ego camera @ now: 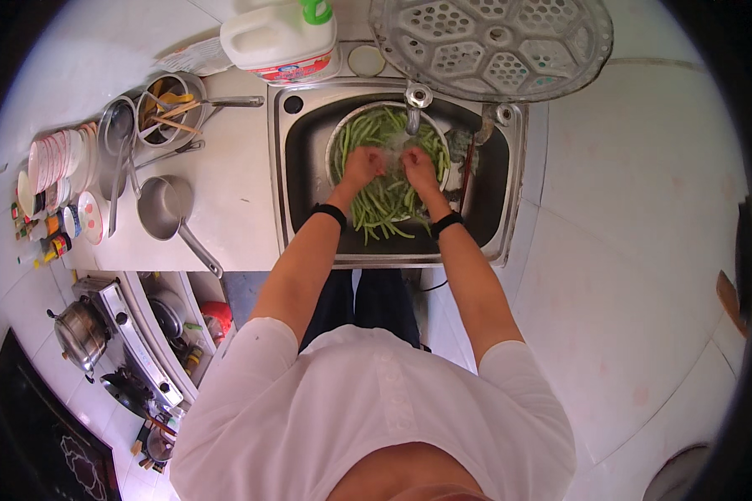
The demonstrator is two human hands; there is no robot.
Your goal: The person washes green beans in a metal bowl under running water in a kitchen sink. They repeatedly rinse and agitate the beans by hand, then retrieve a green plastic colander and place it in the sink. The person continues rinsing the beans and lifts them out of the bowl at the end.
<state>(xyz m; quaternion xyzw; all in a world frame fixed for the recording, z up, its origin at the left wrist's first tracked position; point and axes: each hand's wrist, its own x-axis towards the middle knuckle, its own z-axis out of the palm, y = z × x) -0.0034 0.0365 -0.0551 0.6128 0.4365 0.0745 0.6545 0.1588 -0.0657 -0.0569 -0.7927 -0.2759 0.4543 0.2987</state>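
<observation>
Green beans (379, 206) fill a round metal basin (329, 153) inside a stainless steel sink (307, 206). Some of them hang over the basin's near rim. Water runs from the faucet (413, 119) and splashes between my hands. My left hand (365, 165) is over the left part of the beans, its fingers curled inward. Opposite it, my right hand (418, 166) is curled over the right part, close to the stream. Splashing and curled fingers hide whether either hand grips any beans. Each wrist wears a black band.
A large perforated metal steamer plate (495, 56) leans behind the sink. Beside it stands a white plastic jug (282, 47). Left on the counter are a saucepan (163, 206), a utensil pot (170, 113) and stacked bowls (56, 156). A cloth (460, 147) lies right of the basin.
</observation>
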